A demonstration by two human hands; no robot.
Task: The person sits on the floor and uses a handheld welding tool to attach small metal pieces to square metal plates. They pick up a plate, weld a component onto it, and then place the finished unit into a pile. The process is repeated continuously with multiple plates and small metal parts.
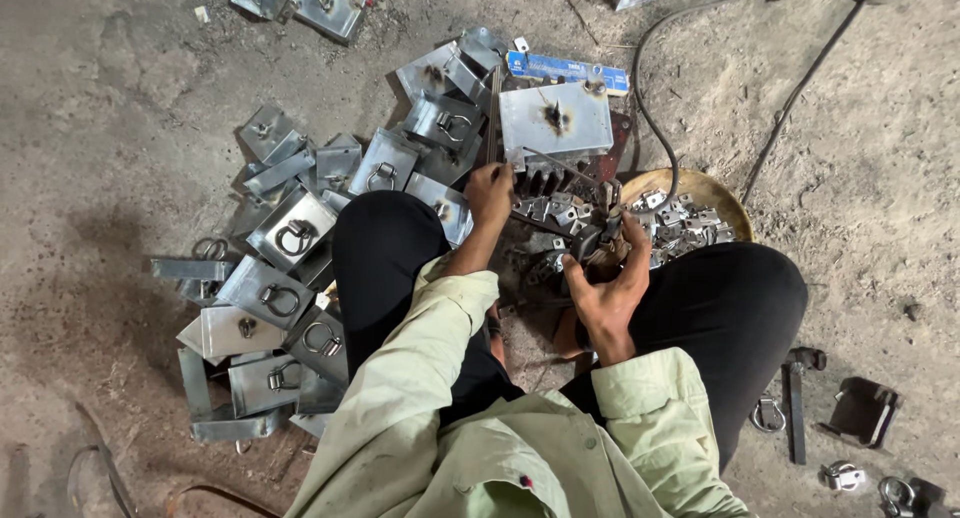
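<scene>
I squat on a dirt floor, knees in black trousers, sleeves pale green. My left hand [490, 193] reaches forward and rests on a dark ribbed metal block beside a thin rod [560, 165]. My right hand [608, 283] is closed around a dark welding electrode holder [598, 236], whose cable [650, 108] runs away behind it. Just beyond the hands lies a square grey metal plate [556, 121] with a dark burn mark at its centre. Small bent metal clips [560, 216] lie between the hands.
A heap of grey plates with welded rings [290, 278] spreads to my left. A round yellowish pan [690, 213] of small clips sits at the right. A blue box [568, 72] lies behind the plate. A hammer [797, 398] and loose fittings lie at right.
</scene>
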